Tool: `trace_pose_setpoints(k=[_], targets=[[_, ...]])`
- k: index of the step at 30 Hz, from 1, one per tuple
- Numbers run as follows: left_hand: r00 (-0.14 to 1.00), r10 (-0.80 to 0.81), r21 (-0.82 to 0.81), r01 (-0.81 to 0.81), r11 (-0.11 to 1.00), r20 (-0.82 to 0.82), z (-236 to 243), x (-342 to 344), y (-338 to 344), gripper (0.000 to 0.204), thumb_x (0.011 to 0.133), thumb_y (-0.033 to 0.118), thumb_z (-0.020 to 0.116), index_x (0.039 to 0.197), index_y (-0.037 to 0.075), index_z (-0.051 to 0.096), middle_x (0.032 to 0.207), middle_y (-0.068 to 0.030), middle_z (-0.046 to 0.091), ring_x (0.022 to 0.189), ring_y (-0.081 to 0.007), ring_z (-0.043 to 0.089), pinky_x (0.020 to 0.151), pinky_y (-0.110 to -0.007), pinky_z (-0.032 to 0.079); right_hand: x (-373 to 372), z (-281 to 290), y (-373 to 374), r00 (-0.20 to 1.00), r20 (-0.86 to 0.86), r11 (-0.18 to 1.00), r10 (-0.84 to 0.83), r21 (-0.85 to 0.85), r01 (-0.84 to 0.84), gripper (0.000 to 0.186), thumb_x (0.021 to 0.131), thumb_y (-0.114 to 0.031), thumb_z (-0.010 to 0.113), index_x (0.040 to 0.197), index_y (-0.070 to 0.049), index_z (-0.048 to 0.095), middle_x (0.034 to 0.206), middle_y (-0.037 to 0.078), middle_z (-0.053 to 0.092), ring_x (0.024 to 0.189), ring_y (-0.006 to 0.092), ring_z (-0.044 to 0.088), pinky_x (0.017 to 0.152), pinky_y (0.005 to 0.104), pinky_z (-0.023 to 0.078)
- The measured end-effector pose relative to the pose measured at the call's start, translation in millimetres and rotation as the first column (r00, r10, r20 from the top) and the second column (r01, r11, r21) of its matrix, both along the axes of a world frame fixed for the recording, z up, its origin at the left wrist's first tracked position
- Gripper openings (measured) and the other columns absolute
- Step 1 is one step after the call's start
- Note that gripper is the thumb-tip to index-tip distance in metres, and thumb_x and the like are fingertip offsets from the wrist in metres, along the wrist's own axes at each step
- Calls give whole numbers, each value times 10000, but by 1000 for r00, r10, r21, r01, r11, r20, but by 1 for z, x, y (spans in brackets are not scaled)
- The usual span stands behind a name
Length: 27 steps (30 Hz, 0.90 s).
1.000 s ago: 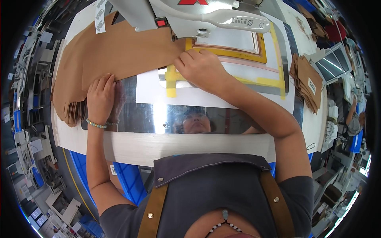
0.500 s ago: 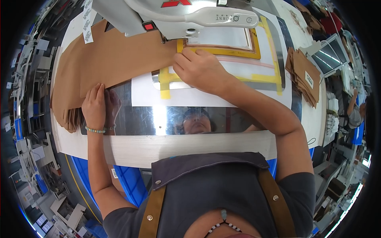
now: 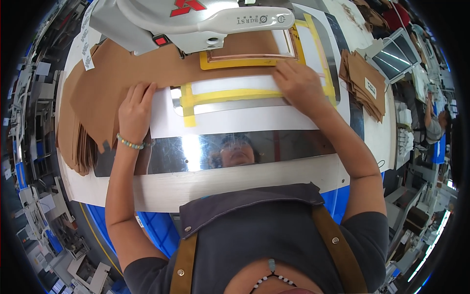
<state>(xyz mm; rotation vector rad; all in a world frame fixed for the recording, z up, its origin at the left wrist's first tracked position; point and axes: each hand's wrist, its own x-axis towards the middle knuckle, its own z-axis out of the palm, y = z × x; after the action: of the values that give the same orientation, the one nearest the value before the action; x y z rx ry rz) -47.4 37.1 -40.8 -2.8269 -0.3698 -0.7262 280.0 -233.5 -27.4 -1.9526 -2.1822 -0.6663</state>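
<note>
A long brown cloth panel (image 3: 161, 68) lies across the work plate, its right end running under a yellow-edged clamp frame (image 3: 235, 64) below the sewing machine head (image 3: 205, 24). My left hand (image 3: 134, 110), with a beaded bracelet at the wrist, has its fingers closed together on the panel's near edge. To the right, my right hand (image 3: 301, 85) is closed at the panel's right end, beside the frame's near right corner. Its fingertips are partly hidden. A stack of brown panels (image 3: 83, 142) hangs in folds left of my left hand.
Yellow tape (image 3: 235, 96) borders a metal template on white paper (image 3: 220, 117). A shiny metal plate (image 3: 274, 147) lies nearer me. At right are a pile of labelled brown pieces (image 3: 364, 88) and a screen (image 3: 394, 54). Blue bins (image 3: 159, 232) stand below the table.
The panel has slid right, and its end now lies under the clamp frame. Both my hands have moved right, the left one also farther from me. The whole view has shifted slightly.
</note>
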Motion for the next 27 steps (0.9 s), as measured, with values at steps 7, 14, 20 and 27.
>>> trace_pose_setpoints(k=[7, 14, 20, 27], targets=[[997, -18, 26, 20, 999, -79, -6, 71, -10, 292, 855, 67, 651, 1142, 56, 704, 1125, -86, 691, 999, -261, 702, 815, -353, 608, 59, -2, -59, 968, 6, 965, -252, 78, 251, 76, 809, -49, 706, 885, -55, 705, 944, 30, 633, 894, 201, 670, 691, 341, 577], [758, 497, 84, -513, 854, -423, 23, 25, 8, 258, 927, 76, 633, 1178, 76, 692, 1176, -98, 690, 1063, -291, 708, 748, -390, 632, 68, -13, -61, 959, -27, 952, -283, 112, 285, 119, 802, -31, 701, 917, -61, 716, 933, 21, 622, 912, 193, 669, 693, 331, 578], [867, 373, 197, -323, 926, -330, 31, 11, -26, 406, 955, 149, 667, 1352, 66, 660, 1422, -129, 632, 1362, -343, 575, 982, -452, 559, 73, -11, -62, 946, -49, 939, -321, 115, 325, 181, 837, -37, 708, 1010, -54, 757, 1022, 37, 686, 992, 215, 676, 741, 333, 591], [975, -37, -132, 8, 991, -218, 6, 62, -54, 551, 1018, 289, 668, 1502, 41, 580, 1595, -105, 539, 1470, -367, 472, 1178, -496, 403, 72, -3, -84, 924, -32, 924, -382, -6, 382, 246, 918, -103, 708, 1146, -21, 751, 1302, 80, 713, 1252, 277, 638, 984, 411, 555]])
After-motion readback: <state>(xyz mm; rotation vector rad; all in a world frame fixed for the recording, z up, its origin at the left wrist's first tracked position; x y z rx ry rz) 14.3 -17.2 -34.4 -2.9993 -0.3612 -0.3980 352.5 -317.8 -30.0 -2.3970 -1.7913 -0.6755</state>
